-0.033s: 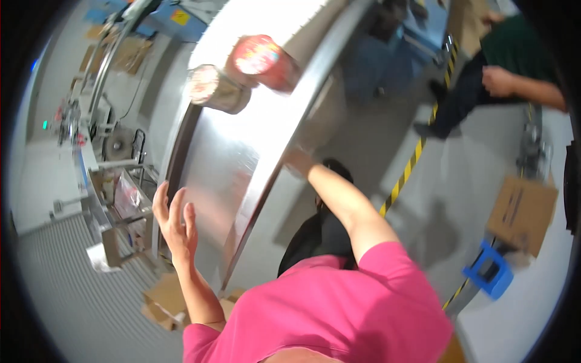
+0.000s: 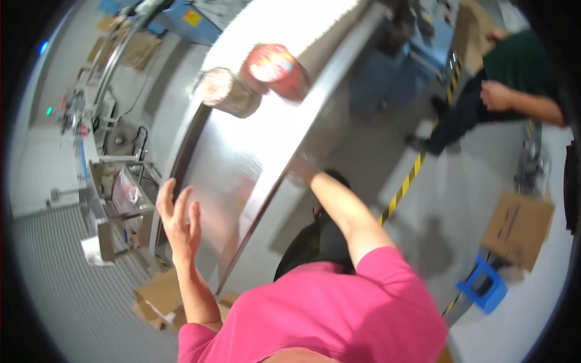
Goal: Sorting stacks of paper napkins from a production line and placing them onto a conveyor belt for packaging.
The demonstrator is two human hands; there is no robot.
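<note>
My left hand (image 2: pixel 180 221) is raised with its fingers apart and holds nothing. It is over the near left part of a shiny metal chute (image 2: pixel 224 175). My right hand (image 2: pixel 305 169) reaches to the chute's right rim. Motion smears its fingers, and a pale see-through blur (image 2: pixel 327 130) lies just beyond them; I cannot make out what it is. Farther up the chute, two round tubs stand side by side, out of reach of both hands: a red tub (image 2: pixel 287 78) with a bright printed top, and a greyish tub (image 2: pixel 233 97) with a pale printed top.
A white belt (image 2: pixel 266 27) leads off at the chute's far end. At right, another person (image 2: pixel 508 91) stands beyond the yellow-black floor tape (image 2: pixel 402 190). A cardboard box (image 2: pixel 517 227) and blue stool (image 2: pixel 482 284) are at far right. At left are a metal bin (image 2: pixel 142 209) and open cartons (image 2: pixel 157 296).
The whole view has shifted slightly, so the tubs and chute sit a little lower and farther right. Both hands keep nearly the same places along the chute.
</note>
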